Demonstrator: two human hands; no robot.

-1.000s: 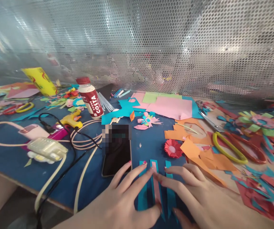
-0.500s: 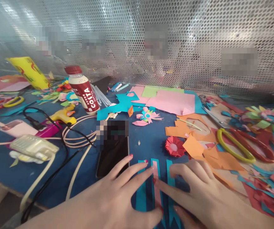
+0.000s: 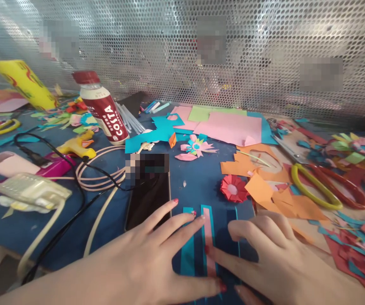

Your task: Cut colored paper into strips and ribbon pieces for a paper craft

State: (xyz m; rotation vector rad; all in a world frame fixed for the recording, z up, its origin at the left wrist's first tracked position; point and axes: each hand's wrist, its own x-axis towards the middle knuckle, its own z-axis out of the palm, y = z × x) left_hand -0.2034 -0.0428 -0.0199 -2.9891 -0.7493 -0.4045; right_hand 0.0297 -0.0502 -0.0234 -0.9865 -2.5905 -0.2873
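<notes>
A narrow pink paper strip (image 3: 208, 231) lies on a slightly wider blue one, whose edges show along both sides. My left hand (image 3: 157, 254) is spread open, with a fingertip at the strip's far end and the thumb across its near part. From the other side, the index finger of my right hand (image 3: 261, 250) touches the middle of the pink strip. That hand's other fingers are bent, and its thumb is partly cut off below. Left of the pink strip lies a flat blue strip (image 3: 188, 250), partly under my left hand. Beside my right hand a thin blue strip (image 3: 237, 216) shows nearly edge-on.
A black phone (image 3: 149, 192) lies by my left fingers. Beyond are a red paper flower (image 3: 233, 189), orange scraps (image 3: 284, 203) and scissors (image 3: 317, 182). Leftward stand a coffee bottle (image 3: 101, 110), a yellow glue gun (image 3: 77, 145) and tangled cables (image 3: 84, 199). Perforated metal (image 3: 170, 51) closes the back.
The blue strip by my right hand lay flat and wide before; now only a thin edge of it shows. The view has shifted slightly, and both hands stay on the pink strip.
</notes>
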